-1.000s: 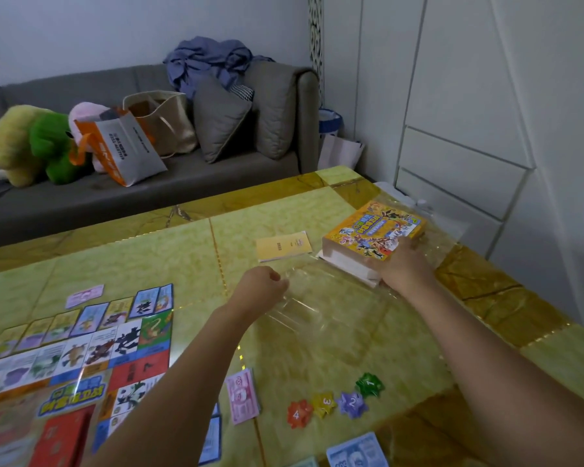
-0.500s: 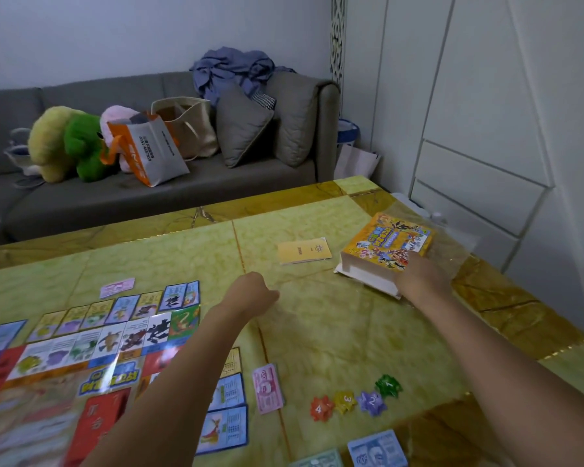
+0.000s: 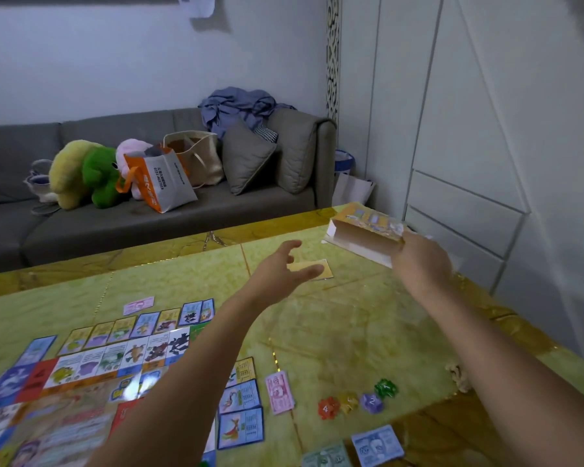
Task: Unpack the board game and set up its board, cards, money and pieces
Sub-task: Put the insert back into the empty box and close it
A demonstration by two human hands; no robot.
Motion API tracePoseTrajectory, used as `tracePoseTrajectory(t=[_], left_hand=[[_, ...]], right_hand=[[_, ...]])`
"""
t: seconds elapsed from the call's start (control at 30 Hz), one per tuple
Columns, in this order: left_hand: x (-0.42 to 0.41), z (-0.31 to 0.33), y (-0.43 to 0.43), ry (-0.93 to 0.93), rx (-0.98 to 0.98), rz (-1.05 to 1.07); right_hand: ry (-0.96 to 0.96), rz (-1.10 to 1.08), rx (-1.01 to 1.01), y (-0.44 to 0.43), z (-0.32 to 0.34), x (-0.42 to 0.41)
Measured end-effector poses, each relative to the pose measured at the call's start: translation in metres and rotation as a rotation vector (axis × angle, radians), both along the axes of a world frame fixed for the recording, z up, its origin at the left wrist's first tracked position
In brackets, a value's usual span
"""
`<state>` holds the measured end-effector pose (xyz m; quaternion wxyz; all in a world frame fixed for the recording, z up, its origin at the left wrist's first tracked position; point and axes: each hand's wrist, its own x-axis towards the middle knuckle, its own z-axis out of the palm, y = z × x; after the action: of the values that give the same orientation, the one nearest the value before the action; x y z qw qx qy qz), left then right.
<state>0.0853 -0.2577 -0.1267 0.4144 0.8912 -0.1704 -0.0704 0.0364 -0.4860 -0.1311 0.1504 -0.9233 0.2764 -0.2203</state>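
Mostly, the game looked set out. The board (image 3: 81, 382) lay flat on the left of the table (image 3: 351, 332), with cards (image 3: 240, 412), pink money (image 3: 279, 392) and four little colored pieces (image 3: 371, 403) near it. I think the step in hand was dealing with the game box (image 3: 361, 235). The right hand (image 3: 422, 264) gripped its near end and held it tilted up above the far right corner of the table. The left hand (image 3: 284, 269) held nothing. Its fingers were spread wide, reaching toward the box over a yellow card (image 3: 312, 264). Next, both hands would probably need to steady the box, to look inside it or put it away.
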Motion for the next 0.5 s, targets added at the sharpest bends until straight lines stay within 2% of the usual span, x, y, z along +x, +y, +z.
tracePoseTrajectory(t=[0.13,0.23,0.37,0.5], left_hand=[[-0.015,0.019,0.001,-0.067,-0.074,-0.024],[-0.017,0.022,0.019,-0.093,-0.127,0.053],[-0.019,0.022,0.04,0.052,-0.31,0.091],[-0.016,0.015,0.055,0.022,-0.257,0.094]], right_hand=[[0.009,0.123,-0.119,0.045,0.022,-0.009],[0.015,0.21,-0.155,0.067,0.026,-0.016],[0.01,0.351,-0.18,0.077,0.02,-0.015],[-0.012,0.509,-0.115,0.079,0.015,-0.011]])
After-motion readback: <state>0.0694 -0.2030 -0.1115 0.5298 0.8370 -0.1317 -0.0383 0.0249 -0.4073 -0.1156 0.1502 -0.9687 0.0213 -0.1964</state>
